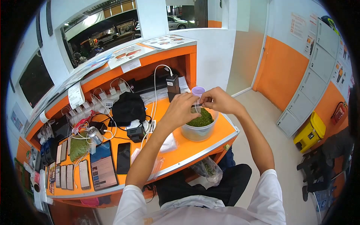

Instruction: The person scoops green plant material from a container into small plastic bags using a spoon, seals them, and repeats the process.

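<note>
My left hand [181, 110] and my right hand [218, 99] meet above a clear plastic tub [198, 132] heaped with green leafy material [203, 119]. Between the fingertips of both hands I hold a small thin object, probably a little clear bag; its exact form is too small to tell. A lilac cup [198, 90] stands just behind my hands. The tub rests on the orange counter [187, 148] near its right corner.
Several phones [71, 176], a tablet [103, 167] and a black phone [123, 157] lie at the counter's left. Chargers and white cables, a black cloth bundle [128, 107] and a metal can [94, 135] crowd the middle. A bag of greens [208, 169] hangs below the counter edge.
</note>
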Demonstrator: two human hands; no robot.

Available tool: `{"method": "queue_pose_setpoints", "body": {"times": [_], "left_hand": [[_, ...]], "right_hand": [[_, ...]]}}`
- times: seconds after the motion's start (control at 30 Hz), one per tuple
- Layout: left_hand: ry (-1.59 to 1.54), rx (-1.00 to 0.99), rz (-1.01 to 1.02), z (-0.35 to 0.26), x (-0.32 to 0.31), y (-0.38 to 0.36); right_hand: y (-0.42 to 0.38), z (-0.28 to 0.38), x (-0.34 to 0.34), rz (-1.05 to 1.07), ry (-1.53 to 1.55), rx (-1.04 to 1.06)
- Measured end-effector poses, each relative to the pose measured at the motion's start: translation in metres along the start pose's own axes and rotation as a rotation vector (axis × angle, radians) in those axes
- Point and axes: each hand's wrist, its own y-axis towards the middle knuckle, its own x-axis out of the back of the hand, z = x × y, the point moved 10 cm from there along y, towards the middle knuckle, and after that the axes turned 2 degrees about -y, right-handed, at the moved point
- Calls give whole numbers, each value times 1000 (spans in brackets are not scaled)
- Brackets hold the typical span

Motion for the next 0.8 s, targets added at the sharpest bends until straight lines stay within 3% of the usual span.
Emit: {"method": "queue_pose_setpoints", "body": {"times": [0.07, 0.1, 0.17, 0.27, 0.4, 0.47, 0.57, 0.8], "left_hand": [[-1, 73, -2, -1, 6, 0], [-7, 146, -2, 4, 10, 0], [-32, 177, -4, 14, 17, -1], [-159, 216, 49, 31, 10, 2], [-290, 234, 50, 44, -6, 4], [-335, 249, -2, 43, -4, 4], [-390, 244, -89, 38, 2, 0], [-441, 168, -274, 33, 20, -9]], "right_hand": [[-1, 31, -1, -98, -291, 178], [-3, 38, -1, -97, -292, 183], [-9, 59, -10, -98, -685, 271], [-15, 86, -7, -150, -753, 374], [-15, 93, -3, -129, -756, 379], [-12, 80, 12, -111, -654, 133], [-17, 59, 19, -65, -433, 43], [-27, 68, 62, -139, -275, -48]]}}
